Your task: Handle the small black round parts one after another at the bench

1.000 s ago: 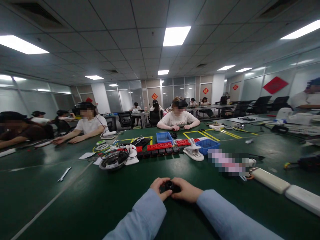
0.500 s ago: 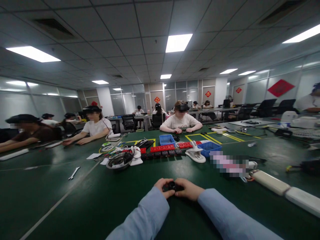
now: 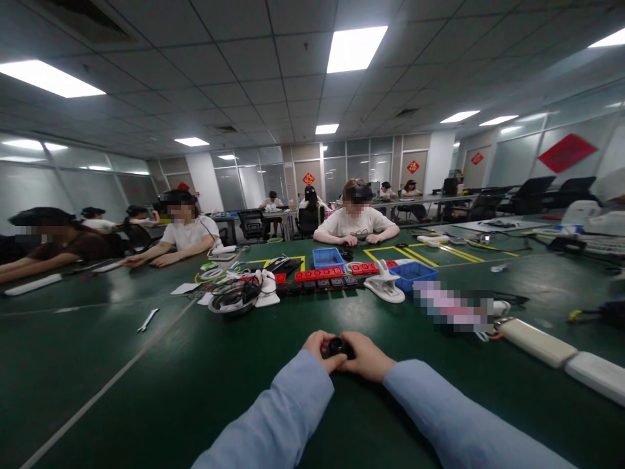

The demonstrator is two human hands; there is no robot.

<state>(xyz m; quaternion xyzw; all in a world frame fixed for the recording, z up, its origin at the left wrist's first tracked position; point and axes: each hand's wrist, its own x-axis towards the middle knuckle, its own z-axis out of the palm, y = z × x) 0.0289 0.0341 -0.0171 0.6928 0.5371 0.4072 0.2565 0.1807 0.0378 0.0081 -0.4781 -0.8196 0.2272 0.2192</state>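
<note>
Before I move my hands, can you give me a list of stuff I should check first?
1. Left hand on the small black piece: ok, it grips the left side.
2. Right hand on it too: ok, it grips the right side.
3. Whole piece easy to see: not ok, your fingers cover part of it.
4. Piece lifted off the green table: cannot tell, your hands hide its underside.
5. Wrench away from your hands: ok, it lies far to the left.
6. Sleeves back from your fingers: ok, they end near the wrists.
</note>
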